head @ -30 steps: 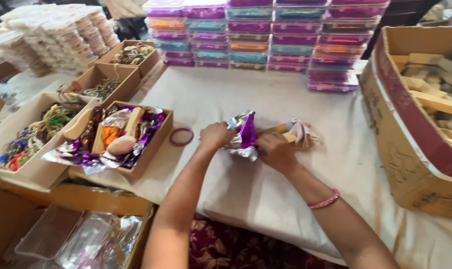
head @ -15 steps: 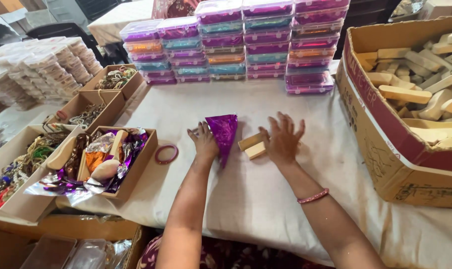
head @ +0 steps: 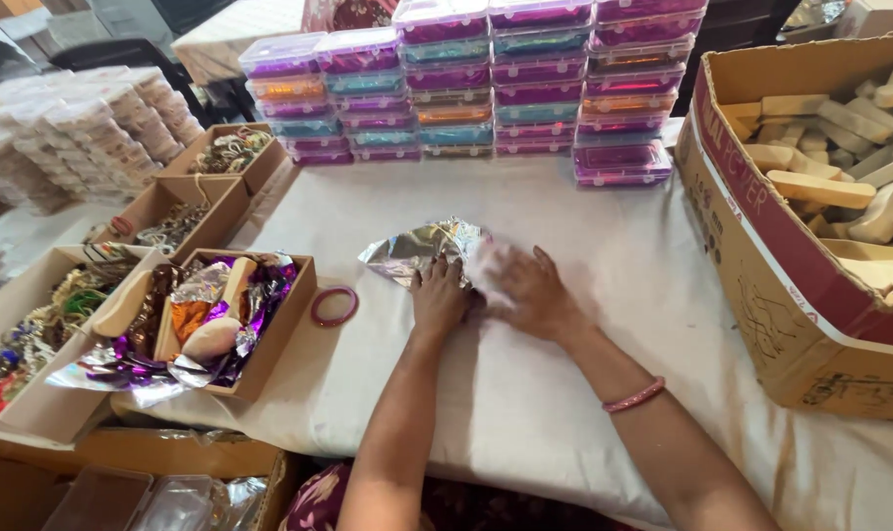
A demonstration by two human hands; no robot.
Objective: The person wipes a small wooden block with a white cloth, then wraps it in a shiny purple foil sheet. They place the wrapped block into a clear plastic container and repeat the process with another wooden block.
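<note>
Your fingers on the left hand (head: 439, 298) lie together, pressed flat on the crumpled silver foil sheet (head: 422, 251) at mid-table, right of the pink bangle (head: 334, 306). Your right hand (head: 530, 293) spreads its fingers over the foil's blurred right edge; the cardboard box of wooden blocks (head: 761, 285) stands farther right.

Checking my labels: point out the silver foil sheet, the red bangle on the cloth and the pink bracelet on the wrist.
silver foil sheet (head: 422, 251), head view, on its crinkled middle.
red bangle (head: 316, 311), head view, on its left rim.
pink bracelet (head: 634, 395), head view, on the band across the right wrist.
</note>
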